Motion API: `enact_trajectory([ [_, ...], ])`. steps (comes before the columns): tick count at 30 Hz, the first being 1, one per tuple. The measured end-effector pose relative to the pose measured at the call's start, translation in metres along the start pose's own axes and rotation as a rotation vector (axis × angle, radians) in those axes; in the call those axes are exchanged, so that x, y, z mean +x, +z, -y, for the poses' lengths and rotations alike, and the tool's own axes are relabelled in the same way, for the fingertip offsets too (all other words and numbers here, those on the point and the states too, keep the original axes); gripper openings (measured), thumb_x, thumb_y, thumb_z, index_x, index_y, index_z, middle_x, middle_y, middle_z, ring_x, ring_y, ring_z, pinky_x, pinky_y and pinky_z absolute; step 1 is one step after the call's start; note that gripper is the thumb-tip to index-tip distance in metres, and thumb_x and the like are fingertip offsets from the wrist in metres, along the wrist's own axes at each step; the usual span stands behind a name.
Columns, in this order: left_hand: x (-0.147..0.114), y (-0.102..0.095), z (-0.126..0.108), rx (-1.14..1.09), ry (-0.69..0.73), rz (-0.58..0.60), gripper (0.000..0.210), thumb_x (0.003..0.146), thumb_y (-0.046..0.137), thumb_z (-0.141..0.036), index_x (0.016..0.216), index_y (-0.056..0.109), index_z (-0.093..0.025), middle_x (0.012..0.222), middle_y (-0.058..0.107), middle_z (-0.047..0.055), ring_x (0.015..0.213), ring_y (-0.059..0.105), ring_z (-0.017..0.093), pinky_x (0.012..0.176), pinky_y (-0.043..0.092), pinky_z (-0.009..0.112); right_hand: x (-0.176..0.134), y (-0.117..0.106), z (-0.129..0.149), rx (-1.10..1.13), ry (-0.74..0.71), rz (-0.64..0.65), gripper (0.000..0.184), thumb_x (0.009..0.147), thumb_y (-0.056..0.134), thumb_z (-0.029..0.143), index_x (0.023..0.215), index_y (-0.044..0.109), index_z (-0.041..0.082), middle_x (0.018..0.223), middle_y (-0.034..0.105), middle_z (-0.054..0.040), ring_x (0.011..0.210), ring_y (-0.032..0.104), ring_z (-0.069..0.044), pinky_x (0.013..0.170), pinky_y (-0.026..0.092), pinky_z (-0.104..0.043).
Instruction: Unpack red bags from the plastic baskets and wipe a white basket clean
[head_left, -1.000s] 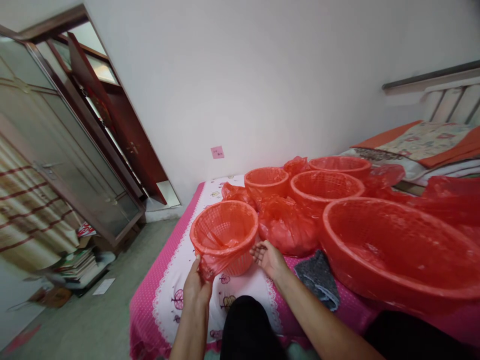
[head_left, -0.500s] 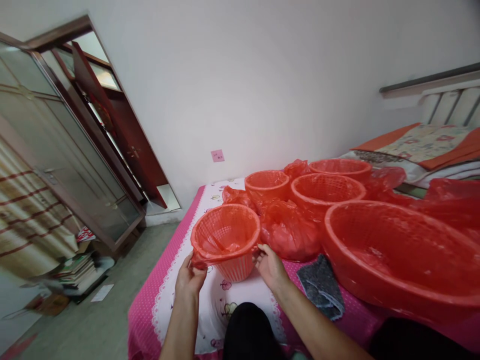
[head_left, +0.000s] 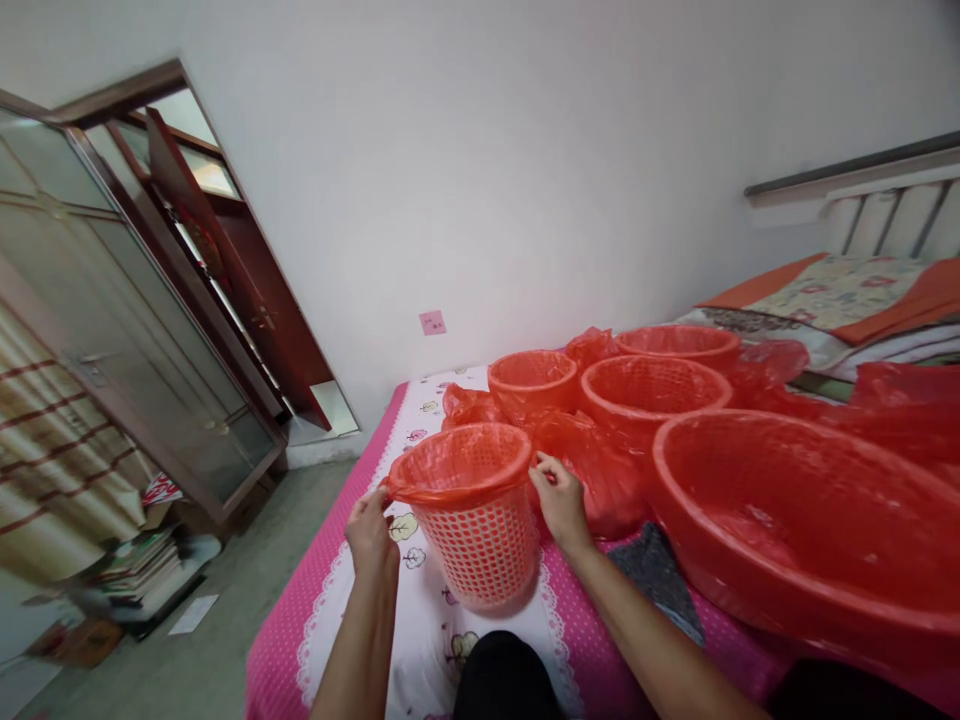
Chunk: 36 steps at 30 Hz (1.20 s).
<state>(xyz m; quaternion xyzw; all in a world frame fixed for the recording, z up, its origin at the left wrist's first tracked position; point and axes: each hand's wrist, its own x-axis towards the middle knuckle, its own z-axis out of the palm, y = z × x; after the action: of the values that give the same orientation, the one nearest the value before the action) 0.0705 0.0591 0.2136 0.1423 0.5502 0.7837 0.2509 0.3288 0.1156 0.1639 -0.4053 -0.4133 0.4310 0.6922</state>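
Two pinches, one a side, keep thin red film (head_left: pixel 450 497) over the rim of the small latticed basket (head_left: pixel 487 550), which in the head view sits at six o'clock on the bed (head_left: pixel 289 640), upright as far as I can tell. My left hand (head_left: pixel 369 530) has thumb and fingers clamped on the film's edge near nine o'clock on the rim; my right hand (head_left: pixel 559 500) has thumb and forefinger closed on it near three. I judge the basket light and fairly stiff, its open lattice likely to give a little if squeezed, so the rim looks the surest place to take hold, at opposite sides. The film I take to be soft, slick and easy to tear, better gathered in a fold than hooked with a nail. Its folds inside are hard to make out, red on red, and the basket's floor is hidden from me. Between two and three o'clock of the basket lies a bulging red bag (head_left: pixel 607 490), contents unreadable; past three, a grey cloth (head_left: pixel 664 570) is partly covered by my right forearm (head_left: pixel 637 620), and the large red basket (head_left: pixel 750 580) beyond is cut off by the right edge
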Motion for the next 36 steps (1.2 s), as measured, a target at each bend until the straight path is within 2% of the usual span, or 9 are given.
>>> enact_trajectory([
  [5, -0.008, 0.004, -0.005, 0.143, 0.155, 0.005, 0.023, 0.07, 0.081, -0.028, 0.074, 0.06, -0.02, 0.075, 0.063, -0.003, 0.079, 0.062, 0.017, 0.071, 0.047, 0.028, -0.001, -0.01, 0.019, -0.112, -0.086, 0.144, 0.014, 0.064, 0.067, 0.021, 0.053, 0.059, 0.025, 0.084, 0.069, -0.0044, 0.097, 0.062, -0.027, 0.092, 0.045, -0.037],
  [8, -0.033, -0.002, -0.006, 0.223, 0.293, 0.103, 0.022, 0.071, 0.087, -0.024, 0.086, 0.071, -0.023, 0.105, 0.072, 0.002, 0.113, 0.064, 0.023, 0.098, 0.049, 0.033, -0.01, -0.02, 0.026, -0.104, -0.068, 0.201, 0.017, 0.065, 0.07, 0.023, 0.054, 0.058, 0.025, 0.078, 0.066, -0.0028, 0.088, 0.06, -0.024, 0.084, 0.047, -0.035],
  [11, -0.072, -0.013, 0.0, 0.331, 0.516, 0.384, 0.02, 0.074, 0.087, -0.018, 0.09, 0.079, -0.028, 0.129, 0.07, 0.004, 0.14, 0.05, 0.025, 0.127, 0.026, 0.038, -0.021, -0.032, 0.031, -0.046, 0.028, 0.238, 0.021, 0.07, 0.073, 0.034, 0.058, 0.058, 0.024, 0.067, 0.061, -0.0006, 0.07, 0.057, -0.019, 0.07, 0.049, -0.032],
  [14, -0.103, -0.026, 0.014, 0.408, 0.571, 0.697, 0.051, 0.056, 0.098, -0.012, 0.101, 0.082, -0.029, 0.125, 0.074, 0.007, 0.145, 0.047, 0.031, 0.133, 0.002, 0.046, -0.032, -0.043, 0.039, 0.075, 0.172, 0.248, 0.029, 0.077, 0.069, 0.048, 0.067, 0.056, 0.023, 0.064, 0.059, 0.001, 0.06, 0.057, -0.017, 0.059, 0.05, -0.03],
  [16, -0.111, -0.033, 0.024, 0.453, 0.523, 0.801, 0.054, 0.055, 0.099, -0.011, 0.103, 0.082, -0.03, 0.116, 0.076, 0.008, 0.139, 0.053, 0.033, 0.132, -0.003, 0.051, -0.038, -0.049, 0.046, 0.176, 0.247, 0.225, 0.033, 0.076, 0.072, 0.05, 0.07, 0.055, 0.023, 0.067, 0.061, 0.0012, 0.06, 0.058, -0.015, 0.057, 0.049, -0.027],
  [20, -0.104, -0.042, 0.034, 0.564, 0.592, 0.926, 0.03, 0.075, 0.088, -0.019, 0.101, 0.083, -0.034, 0.092, 0.077, 0.006, 0.1, 0.065, 0.028, 0.13, 0.01, 0.055, -0.041, -0.057, 0.061, 0.231, 0.295, 0.211, 0.036, 0.071, 0.081, 0.049, 0.072, 0.059, 0.021, 0.063, 0.062, 0.001, 0.058, 0.058, -0.013, 0.054, 0.043, -0.024],
  [25, -0.105, -0.05, 0.034, 0.714, 0.717, 1.057, 0.013, 0.082, 0.083, -0.025, 0.093, 0.083, -0.031, 0.08, 0.073, 0.006, 0.081, 0.058, 0.026, 0.11, 0.032, 0.047, -0.033, -0.057, 0.071, -0.09, 0.044, 0.185, 0.032, 0.078, 0.071, 0.049, 0.068, 0.059, 0.022, 0.059, 0.06, 0.0011, 0.055, 0.053, -0.014, 0.056, 0.041, -0.026],
  [30, -0.121, -0.05, 0.028, 0.603, 0.506, 1.039, 0.021, 0.085, 0.08, -0.025, 0.066, 0.072, -0.028, 0.066, 0.062, 0.003, 0.069, 0.052, 0.022, 0.085, 0.04, 0.034, -0.022, -0.054, 0.087, -0.36, -0.249, 0.235, 0.025, 0.085, 0.06, 0.041, 0.068, 0.056, 0.023, 0.062, 0.055, 0.0024, 0.059, 0.051, -0.015, 0.058, 0.04, -0.027],
  [36, -0.118, -0.032, -0.005, 0.509, 0.406, 0.794, 0.034, 0.086, 0.076, -0.021, 0.056, 0.06, -0.023, 0.054, 0.05, -0.002, 0.055, 0.042, 0.016, 0.06, 0.032, 0.028, -0.02, -0.055, 0.1, -0.505, -0.385, 0.33, 0.018, 0.087, 0.055, 0.033, 0.071, 0.055, 0.024, 0.066, 0.06, 0.0013, 0.062, 0.053, -0.016, 0.061, 0.042, -0.028],
])
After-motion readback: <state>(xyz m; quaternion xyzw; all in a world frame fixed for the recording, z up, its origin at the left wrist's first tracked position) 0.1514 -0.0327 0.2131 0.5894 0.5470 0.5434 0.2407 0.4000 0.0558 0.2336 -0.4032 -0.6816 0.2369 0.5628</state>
